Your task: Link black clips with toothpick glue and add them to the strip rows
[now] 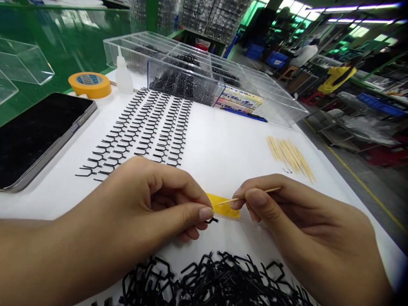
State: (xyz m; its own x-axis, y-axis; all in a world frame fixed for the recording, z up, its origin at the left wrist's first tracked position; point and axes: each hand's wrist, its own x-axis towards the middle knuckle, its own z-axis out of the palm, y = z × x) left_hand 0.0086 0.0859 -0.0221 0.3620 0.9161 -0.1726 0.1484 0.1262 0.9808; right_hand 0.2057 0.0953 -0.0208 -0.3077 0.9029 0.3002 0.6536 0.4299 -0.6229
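Observation:
My left hand [159,204] pinches a small black forked part [213,220] between thumb and forefinger; most of it is hidden by the fingers. In my right hand [296,225] is a wooden toothpick [234,200], its tip pointing left over a yellow strip of tape [228,208] on the white table. Several rows of similar black forked parts [148,131] lie beyond my left hand. Nearer to me than both hands spreads a loose heap of black parts [229,280].
A clear divided box [185,68] with black parts stands at the back, small printed cartons [239,100] beside it. A white dropper bottle [123,76], orange tape roll [91,84] and phone [41,136] are at left, toothpicks [290,157] at right. A person [307,53] sits far off.

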